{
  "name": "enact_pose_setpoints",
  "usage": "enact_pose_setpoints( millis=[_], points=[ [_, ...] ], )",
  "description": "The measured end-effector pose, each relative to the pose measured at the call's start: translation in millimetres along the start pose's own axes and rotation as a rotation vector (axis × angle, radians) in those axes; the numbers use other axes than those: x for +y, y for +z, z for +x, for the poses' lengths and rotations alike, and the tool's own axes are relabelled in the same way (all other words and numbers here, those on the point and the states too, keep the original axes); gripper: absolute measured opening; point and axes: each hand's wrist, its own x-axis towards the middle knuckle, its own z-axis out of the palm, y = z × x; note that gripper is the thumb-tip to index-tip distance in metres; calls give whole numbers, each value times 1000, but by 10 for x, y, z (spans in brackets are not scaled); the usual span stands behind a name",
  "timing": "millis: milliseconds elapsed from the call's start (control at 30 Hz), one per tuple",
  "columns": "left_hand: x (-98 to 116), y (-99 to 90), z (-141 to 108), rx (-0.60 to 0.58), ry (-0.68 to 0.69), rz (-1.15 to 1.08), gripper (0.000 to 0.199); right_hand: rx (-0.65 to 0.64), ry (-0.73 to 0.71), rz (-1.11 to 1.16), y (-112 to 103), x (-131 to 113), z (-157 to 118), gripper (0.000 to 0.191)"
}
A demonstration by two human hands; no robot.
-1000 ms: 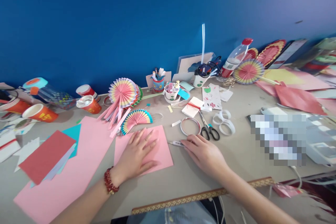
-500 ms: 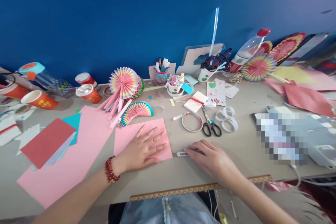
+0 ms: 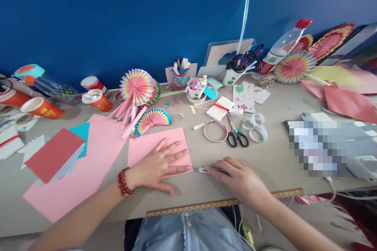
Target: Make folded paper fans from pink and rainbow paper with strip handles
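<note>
Deep blue wall (image 3: 123, 19) backs a gray worktable (image 3: 273, 149) strewn with paper crafts, seen from the head camera with 12 o'clock toward the wall. At center, a person's left hand (image 3: 160, 164) lies palm down with fingers spread wide across a small pink sheet (image 3: 141, 147), grasping nothing, its thumb reaching past the sheet's near edge onto the tabletop. At the sheet's 3 o'clock, the right hand (image 3: 238, 174) is partly curled, fingers closed around a slim white craft knife (image 3: 203, 170) held low at the table. Its tip points to 9 o'clock, just beside the sheet's right edge; whether the two touch cannot be told. Black-handled scissors (image 3: 235, 130) lie at the right hand's 12 o'clock, a tape roll (image 3: 216, 140) at its 11. A pleated fan (image 3: 153, 119) sits at the sheet's 12 o'clock, close to its far edge, while a larger pink sheet (image 3: 97, 180) stretches along 9. Gray tabletop shows between both hands and the patterned trim (image 3: 206, 205) at 6 o'clock, and from the right hand toward a pixelated device (image 3: 315, 149) at 3.
</note>
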Motion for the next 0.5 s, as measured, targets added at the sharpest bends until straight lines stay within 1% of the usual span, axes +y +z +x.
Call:
enact_pose_setpoints(
  millis=[133, 267, 400, 500],
  points=[
    [2, -3, 8, 19, 4, 0, 86, 1, 0, -29, 1, -30, -20, 41],
    [9, 8, 5, 13, -1, 12, 87, -13, 12, -38, 5, -65, -49, 42],
    [14, 11, 2, 17, -7, 17, 88, -9, 49, -43, 53, -126, -83, 47],
    [15, 7, 2, -2, -9, 28, 88, 12, 75, -47, 96, -182, -91, 48]
  ],
)
